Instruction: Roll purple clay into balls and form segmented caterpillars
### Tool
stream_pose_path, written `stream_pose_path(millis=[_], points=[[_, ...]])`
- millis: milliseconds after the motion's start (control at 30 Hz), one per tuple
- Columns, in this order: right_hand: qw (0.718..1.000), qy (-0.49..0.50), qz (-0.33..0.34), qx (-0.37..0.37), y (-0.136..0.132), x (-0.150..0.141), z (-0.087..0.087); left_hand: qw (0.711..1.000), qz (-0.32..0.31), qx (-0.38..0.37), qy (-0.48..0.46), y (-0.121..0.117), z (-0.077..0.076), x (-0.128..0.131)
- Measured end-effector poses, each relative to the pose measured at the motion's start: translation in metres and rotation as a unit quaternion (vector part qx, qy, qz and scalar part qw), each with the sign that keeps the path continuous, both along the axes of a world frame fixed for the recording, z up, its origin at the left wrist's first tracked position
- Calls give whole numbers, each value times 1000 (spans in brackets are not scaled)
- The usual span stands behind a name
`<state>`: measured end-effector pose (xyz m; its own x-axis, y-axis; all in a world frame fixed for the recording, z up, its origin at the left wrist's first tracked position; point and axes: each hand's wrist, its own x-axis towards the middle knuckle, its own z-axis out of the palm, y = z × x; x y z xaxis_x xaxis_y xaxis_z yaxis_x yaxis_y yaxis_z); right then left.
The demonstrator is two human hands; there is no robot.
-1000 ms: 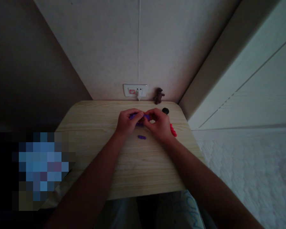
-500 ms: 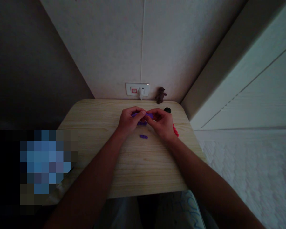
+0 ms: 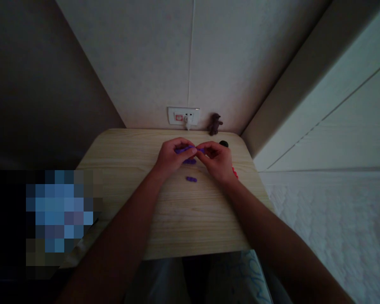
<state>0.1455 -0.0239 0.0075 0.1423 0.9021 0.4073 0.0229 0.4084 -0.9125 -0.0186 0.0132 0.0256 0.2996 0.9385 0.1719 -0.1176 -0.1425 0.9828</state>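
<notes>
My left hand (image 3: 172, 156) is closed around a purple lumpy strip (image 3: 183, 149), thumb on top. The strip looks like modelling clay or joined beads; I cannot tell which. Fingertips of my right hand (image 3: 215, 158) pinch the strip's right end, touching the left thumb. Both hands are just above the wooden table, toward its far side. Under them lies a second purple strip (image 3: 189, 161), partly covered by the left fingers. A shorter purple piece (image 3: 191, 179) rests nearer to me. Beside my right wrist, a red lumpy strip (image 3: 234, 172) is mostly hidden.
Near the table's (image 3: 164, 228) back edge stands a small dark brown bear figure (image 3: 214, 124). A round black thing (image 3: 223, 144) lies behind my right hand. On the wall, a socket (image 3: 183, 116) holds a white plug. A blurred-out patch covers the left side.
The fingertips have shifted slightly on the purple strip, and less of it shows at the right hand. The view has tilted a little; the pieces on the table have stayed put.
</notes>
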Motion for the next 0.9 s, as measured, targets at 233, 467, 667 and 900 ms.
stream_pose_path(millis=[233, 467, 667, 900], points=[[1000, -15, 16, -10, -3, -4, 4, 1000, 24, -16, -2, -2, 4, 2], [998, -20, -47, -32, -3, 1, 8, 990, 141, 1, -20, 12, -5, 1], [998, 18, -48, -33, 3, 4, 1, 946, 299, 92, 90, 26, -14, -16], [998, -16, -19, -60, 0, 6, -7, 883, 267, 172, 346, 21, -22, -16]])
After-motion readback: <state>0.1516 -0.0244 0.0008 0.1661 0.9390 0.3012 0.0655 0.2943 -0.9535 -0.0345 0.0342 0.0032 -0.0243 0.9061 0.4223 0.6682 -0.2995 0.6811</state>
